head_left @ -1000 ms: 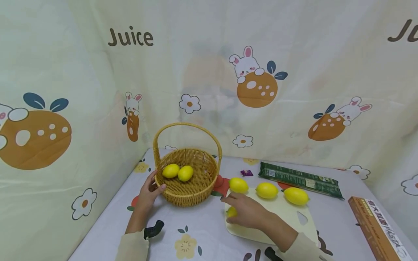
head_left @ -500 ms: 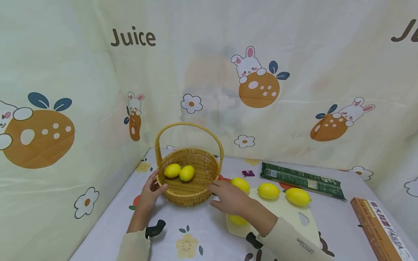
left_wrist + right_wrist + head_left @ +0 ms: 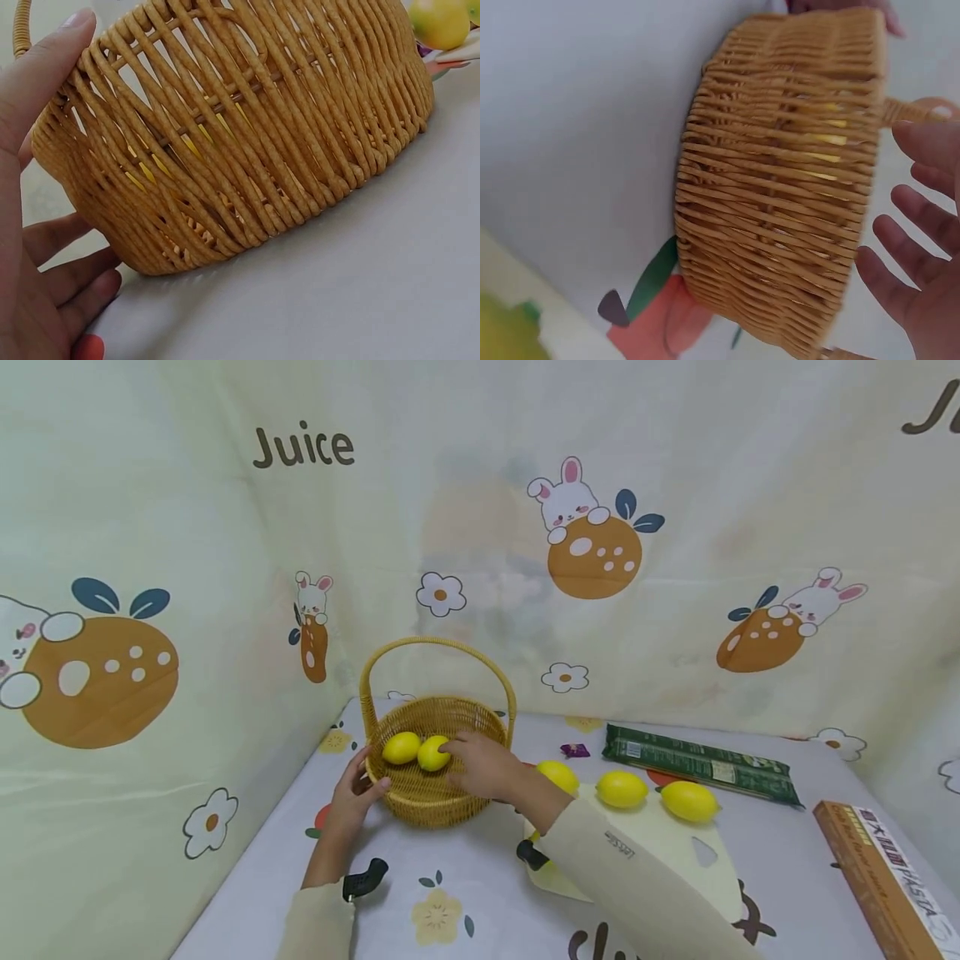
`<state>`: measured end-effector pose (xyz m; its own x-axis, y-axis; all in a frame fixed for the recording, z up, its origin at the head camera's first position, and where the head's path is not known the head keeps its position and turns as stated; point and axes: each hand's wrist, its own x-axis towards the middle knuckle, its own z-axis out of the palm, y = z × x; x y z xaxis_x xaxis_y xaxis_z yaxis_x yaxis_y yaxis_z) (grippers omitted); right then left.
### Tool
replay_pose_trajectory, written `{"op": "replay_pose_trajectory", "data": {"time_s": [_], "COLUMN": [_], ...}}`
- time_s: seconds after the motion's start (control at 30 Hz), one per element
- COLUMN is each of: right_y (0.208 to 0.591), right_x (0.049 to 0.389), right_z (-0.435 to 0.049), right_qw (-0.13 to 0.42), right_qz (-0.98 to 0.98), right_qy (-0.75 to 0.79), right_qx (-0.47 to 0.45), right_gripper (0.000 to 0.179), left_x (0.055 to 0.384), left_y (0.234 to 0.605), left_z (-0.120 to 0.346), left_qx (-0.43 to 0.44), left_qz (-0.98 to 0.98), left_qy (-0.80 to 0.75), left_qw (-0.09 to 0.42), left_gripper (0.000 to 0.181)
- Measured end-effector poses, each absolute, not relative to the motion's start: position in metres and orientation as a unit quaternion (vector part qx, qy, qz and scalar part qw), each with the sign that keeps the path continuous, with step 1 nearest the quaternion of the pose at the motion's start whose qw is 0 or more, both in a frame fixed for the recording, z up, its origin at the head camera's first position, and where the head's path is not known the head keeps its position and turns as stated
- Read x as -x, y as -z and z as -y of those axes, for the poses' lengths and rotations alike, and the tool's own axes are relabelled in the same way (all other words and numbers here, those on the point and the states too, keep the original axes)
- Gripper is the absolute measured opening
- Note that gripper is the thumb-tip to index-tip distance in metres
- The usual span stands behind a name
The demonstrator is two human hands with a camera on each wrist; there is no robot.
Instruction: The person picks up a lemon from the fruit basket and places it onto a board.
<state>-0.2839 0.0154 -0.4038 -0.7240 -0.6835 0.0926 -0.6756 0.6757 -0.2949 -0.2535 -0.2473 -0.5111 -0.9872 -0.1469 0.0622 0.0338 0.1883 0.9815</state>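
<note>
Wicker basket (image 3: 435, 814), head view: left hand (image 3: 351, 802) grips its side; two lemons (image 3: 401, 748) lie inside, right of that grip; right hand (image 3: 486, 766) beside them. Left wrist view: thumb (image 3: 45, 67) at rim (image 3: 135, 30). Right wrist view: fingers (image 3: 930, 217) loosely extended, apart

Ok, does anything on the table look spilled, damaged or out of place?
I see nothing spilled or damaged. The basket stands upright, with two lemons showing inside. At most, the small purple packet looks stray, lying by itself left of the long green packet.
</note>
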Motion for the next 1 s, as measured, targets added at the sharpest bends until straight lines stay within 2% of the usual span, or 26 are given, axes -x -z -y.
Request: {"op": "replay_pose_trajectory", "data": {"time_s": [0.23, 0.43, 0.67, 0.77, 1.0], "right_y": [0.423, 0.431, 0.429, 0.429, 0.434], "right_x": [0.311, 0.323, 0.335, 0.335, 0.323], "right_z": [-0.001, 0.011, 0.022, 0.027, 0.035], "right_qw": [0.014, 0.039, 0.055, 0.062, 0.080], "right_qz": [-0.928, -0.936, -0.940, -0.939, -0.936], "right_qy": [0.179, 0.156, 0.163, 0.156, 0.091], "right_qx": [0.327, 0.314, 0.294, 0.299, 0.332], "right_gripper": [0.047, 0.061, 0.074, 0.078, 0.058], "left_x": [0.251, 0.251, 0.255, 0.257, 0.255], "left_y": [0.510, 0.506, 0.504, 0.505, 0.510], "left_z": [0.243, 0.242, 0.246, 0.247, 0.246], "left_qx": [-0.044, -0.047, -0.040, -0.039, -0.053], "left_qz": [0.770, 0.770, 0.767, 0.769, 0.769], "left_qy": [0.633, 0.632, 0.637, 0.635, 0.633], "left_qw": [0.072, 0.070, 0.071, 0.068, 0.063], "left_gripper": [0.081, 0.085, 0.073, 0.074, 0.078]}}
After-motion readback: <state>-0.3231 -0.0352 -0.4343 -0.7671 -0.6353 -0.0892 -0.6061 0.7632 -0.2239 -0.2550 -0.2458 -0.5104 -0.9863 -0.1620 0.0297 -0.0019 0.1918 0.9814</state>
